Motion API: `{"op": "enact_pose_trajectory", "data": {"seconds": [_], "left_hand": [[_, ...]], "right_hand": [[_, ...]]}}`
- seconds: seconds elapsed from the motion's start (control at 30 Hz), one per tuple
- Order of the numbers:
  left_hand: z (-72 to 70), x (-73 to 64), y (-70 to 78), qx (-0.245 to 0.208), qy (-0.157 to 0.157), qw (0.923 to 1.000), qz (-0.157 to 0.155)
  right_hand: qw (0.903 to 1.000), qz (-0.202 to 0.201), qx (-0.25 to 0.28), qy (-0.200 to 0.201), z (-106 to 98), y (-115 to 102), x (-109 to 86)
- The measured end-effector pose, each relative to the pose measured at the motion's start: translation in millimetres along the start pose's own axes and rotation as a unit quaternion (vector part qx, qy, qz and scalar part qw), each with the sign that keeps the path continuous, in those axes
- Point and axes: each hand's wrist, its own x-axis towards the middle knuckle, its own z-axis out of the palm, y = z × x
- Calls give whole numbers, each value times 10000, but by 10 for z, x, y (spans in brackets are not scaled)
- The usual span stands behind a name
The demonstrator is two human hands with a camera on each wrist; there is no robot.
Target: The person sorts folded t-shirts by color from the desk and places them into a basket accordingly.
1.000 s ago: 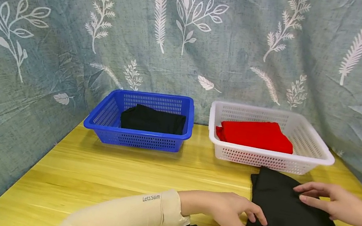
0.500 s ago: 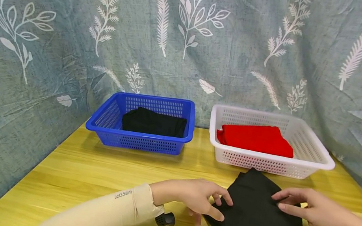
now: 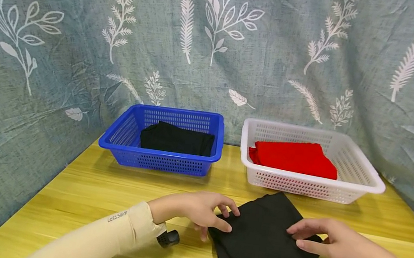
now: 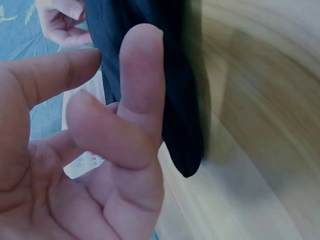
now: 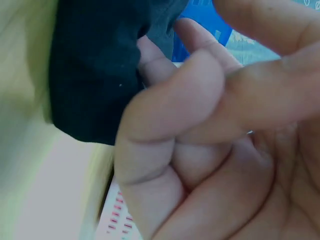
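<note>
A folded black cloth (image 3: 261,247) lies on the table in front of me, one corner pointing toward the white basket. At its left edge, my left hand (image 3: 201,210) touches the fabric with spread, slightly bent fingers. The left wrist view has a gap between thumb and fingers, with the cloth (image 4: 182,120) behind them. My right hand (image 3: 336,242) rests its fingertips on the cloth's upper right part, thumb apart from the index finger. In the right wrist view, fingertips dip into the dark fabric (image 5: 95,75) and some of the fingers bend.
A blue basket (image 3: 161,153) with a folded black cloth (image 3: 176,139) stands at the back left of the wooden table (image 3: 96,202). Right of it, a white basket (image 3: 357,187) holds a folded red cloth (image 3: 294,157). A patterned curtain (image 3: 215,80) hangs behind both.
Both hands have moved left across the table, and the black cloth has slid left with them, turning somewhat. The baskets keep their places; the head view has shifted slightly.
</note>
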Motion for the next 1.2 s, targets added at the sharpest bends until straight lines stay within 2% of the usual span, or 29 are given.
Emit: {"op": "enact_pose_trajectory", "data": {"seconds": [0.07, 0.2, 0.37, 0.47, 0.57, 0.63, 0.7, 0.83, 0.93, 1.03, 1.13, 1.2], "left_hand": [[-20, -24, -32, -43, 75, 10000, -10], [-48, -77, -82, -77, 138, 9999, 62], [-43, -249, -114, 8, 270, 9993, 249], [-16, -426, -114, -276, 234, 9990, 267], [52, -587, -116, -852, -67, 9962, 162], [115, -670, -132, -1241, -354, 9916, 72], [181, -723, -148, -1658, -603, 9843, 48], [285, -753, -172, -2647, -869, 9604, 49], [342, -730, -194, -3228, -790, 9431, 107], [398, -694, -228, -3551, -577, 9329, 133], [451, -644, -258, -3737, -310, 9270, 113], [478, -606, -265, -3732, -142, 9276, 112]], "right_hand": [[9999, -79, 127, -53, 33, -16, 22], [9980, 99, 594, -175, 67, -51, 28], [9963, 274, 796, -197, -82, -54, -37], [9982, 288, 527, 68, -237, 19, -75], [9981, 438, 335, 283, -356, 121, -96], [9974, 541, 447, 187, -393, 185, -85], [9944, 750, 737, -75, -402, 230, -63], [9839, 1043, 1296, -658, -362, 261, 6], [9769, 1109, 1561, -949, -318, 247, 72], [9682, 1045, 1913, -1231, -259, 237, 134], [9544, 917, 2416, -1495, -179, 237, 184], [9437, 845, 2743, -1643, -128, 229, 214]]}}
